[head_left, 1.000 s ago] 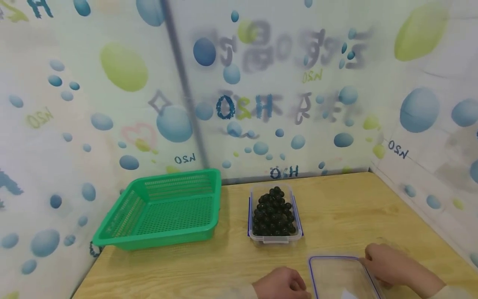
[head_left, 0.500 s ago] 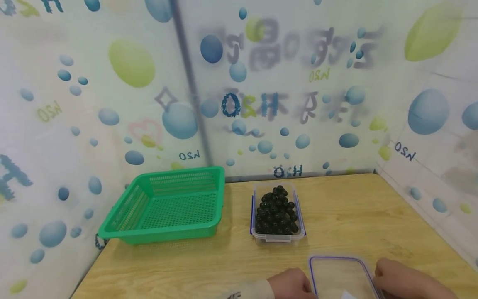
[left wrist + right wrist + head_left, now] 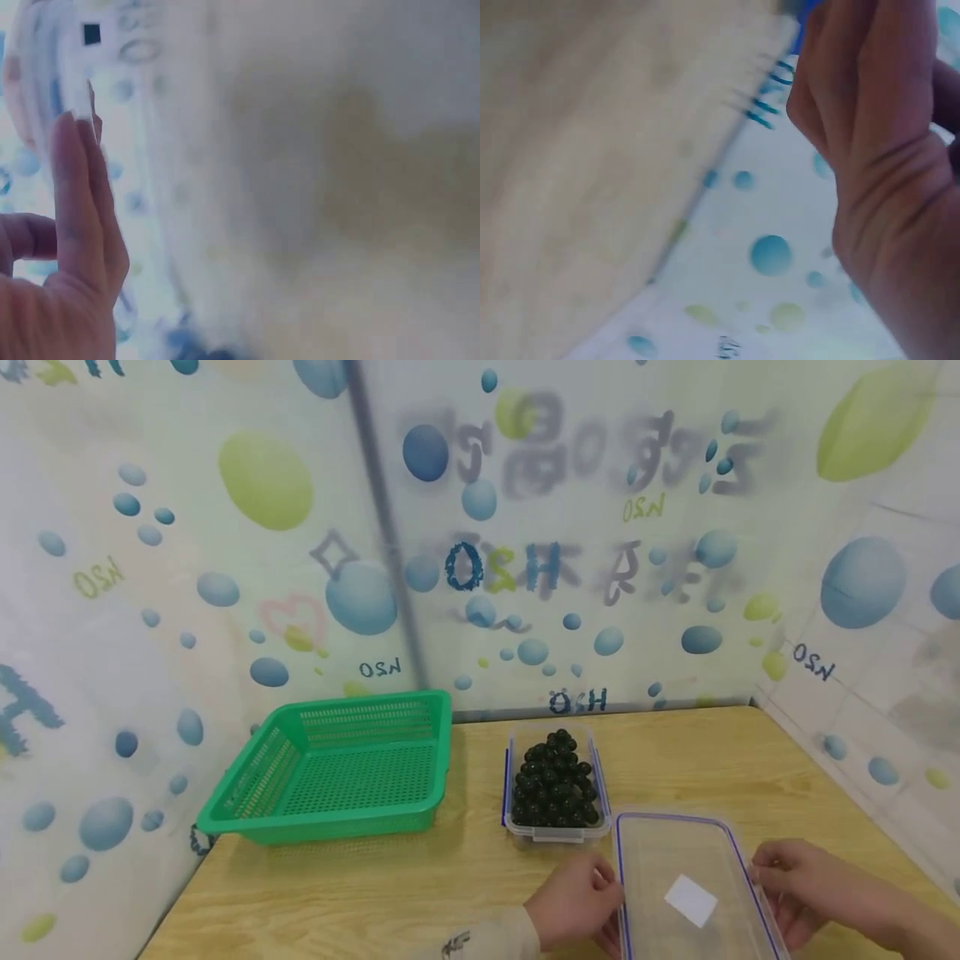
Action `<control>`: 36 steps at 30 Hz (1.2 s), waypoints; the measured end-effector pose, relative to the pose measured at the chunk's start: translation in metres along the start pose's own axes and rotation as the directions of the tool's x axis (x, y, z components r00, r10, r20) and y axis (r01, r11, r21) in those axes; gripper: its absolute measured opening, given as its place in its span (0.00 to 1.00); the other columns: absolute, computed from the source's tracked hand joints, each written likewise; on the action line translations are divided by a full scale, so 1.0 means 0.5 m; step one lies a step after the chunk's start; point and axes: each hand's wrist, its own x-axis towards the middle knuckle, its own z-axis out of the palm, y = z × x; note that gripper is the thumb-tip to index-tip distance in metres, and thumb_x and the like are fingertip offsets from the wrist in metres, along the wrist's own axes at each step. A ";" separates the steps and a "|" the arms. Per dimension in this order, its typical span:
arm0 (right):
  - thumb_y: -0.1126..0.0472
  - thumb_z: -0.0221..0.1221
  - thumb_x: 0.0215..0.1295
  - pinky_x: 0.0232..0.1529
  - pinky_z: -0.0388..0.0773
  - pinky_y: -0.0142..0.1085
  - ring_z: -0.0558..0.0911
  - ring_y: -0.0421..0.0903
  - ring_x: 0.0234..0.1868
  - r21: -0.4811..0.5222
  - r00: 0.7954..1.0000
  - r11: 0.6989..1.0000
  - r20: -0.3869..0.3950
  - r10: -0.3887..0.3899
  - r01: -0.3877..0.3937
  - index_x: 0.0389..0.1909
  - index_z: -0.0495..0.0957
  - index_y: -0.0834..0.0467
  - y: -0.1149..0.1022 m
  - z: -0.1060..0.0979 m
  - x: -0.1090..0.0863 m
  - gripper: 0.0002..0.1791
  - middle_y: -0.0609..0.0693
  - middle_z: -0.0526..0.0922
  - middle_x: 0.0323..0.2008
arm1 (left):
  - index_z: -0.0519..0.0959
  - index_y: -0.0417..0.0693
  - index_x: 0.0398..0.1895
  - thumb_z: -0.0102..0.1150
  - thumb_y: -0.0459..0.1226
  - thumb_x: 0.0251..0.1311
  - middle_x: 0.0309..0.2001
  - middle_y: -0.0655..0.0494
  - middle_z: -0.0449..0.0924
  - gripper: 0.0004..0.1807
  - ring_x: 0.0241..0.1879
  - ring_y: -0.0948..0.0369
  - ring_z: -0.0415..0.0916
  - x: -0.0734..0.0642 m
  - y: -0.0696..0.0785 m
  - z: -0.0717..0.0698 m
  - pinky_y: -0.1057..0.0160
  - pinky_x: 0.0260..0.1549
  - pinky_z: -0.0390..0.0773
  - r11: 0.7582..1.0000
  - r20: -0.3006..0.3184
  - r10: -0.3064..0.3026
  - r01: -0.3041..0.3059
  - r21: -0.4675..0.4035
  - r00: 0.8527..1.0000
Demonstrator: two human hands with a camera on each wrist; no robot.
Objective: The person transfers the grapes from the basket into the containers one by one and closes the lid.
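Observation:
My left hand [image 3: 576, 900] grips the left edge of a clear plastic lid [image 3: 652, 860] with a blue seal and a white label. On the lid's opposite edge, my right hand [image 3: 813, 885] holds on with thumb and fingers. Just beyond the lid's upper left corner is a clear box [image 3: 558, 835] with blue side clips, heaped with black grapes [image 3: 555, 785]. The left wrist view catches the left fingers [image 3: 79, 202] stretched along a thin edge. In the right wrist view, the right hand's fingertips run out of the frame.
A green plastic basket [image 3: 322, 822] with slotted sides stands on the wooden table [image 3: 675, 760] at the left. A patterned sheet [image 3: 510, 635] with blue and green dots encloses the back and both sides.
The lid has come up and forward toward the box, showing more of itself and its label. Both hands moved forward with it. The box of grapes and the basket stay put.

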 end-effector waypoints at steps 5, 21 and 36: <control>0.63 0.44 0.77 0.28 0.83 0.47 0.81 0.52 0.28 0.045 0.992 0.991 0.000 -0.123 0.123 0.46 0.70 0.74 -0.074 -0.021 0.025 0.15 0.57 0.79 0.29 | 0.76 0.41 0.38 0.53 0.32 0.70 0.21 0.49 0.79 0.03 0.13 0.59 0.76 -0.003 0.044 -0.075 0.55 0.17 0.81 0.980 -0.069 0.133 -0.142 -0.137 0.989; 0.65 0.55 0.71 0.44 0.82 0.42 0.83 0.49 0.38 0.015 0.941 0.978 -0.276 -0.195 0.207 0.57 0.70 0.78 -0.214 0.055 0.265 0.21 0.63 0.80 0.46 | 0.78 0.31 0.49 0.50 0.31 0.70 0.26 0.47 0.76 0.12 0.21 0.60 0.73 0.063 0.043 -0.290 0.61 0.22 0.82 0.998 -0.380 0.063 -0.067 0.003 0.923; 0.67 0.54 0.71 0.43 0.82 0.41 0.82 0.47 0.33 0.087 0.951 0.980 -0.270 -0.151 0.181 0.55 0.70 0.79 -0.206 0.068 0.299 0.20 0.61 0.81 0.42 | 0.80 0.34 0.52 0.51 0.31 0.68 0.30 0.47 0.77 0.14 0.26 0.58 0.74 0.080 0.036 -0.314 0.61 0.25 0.83 0.999 -0.403 -0.013 0.030 0.036 0.915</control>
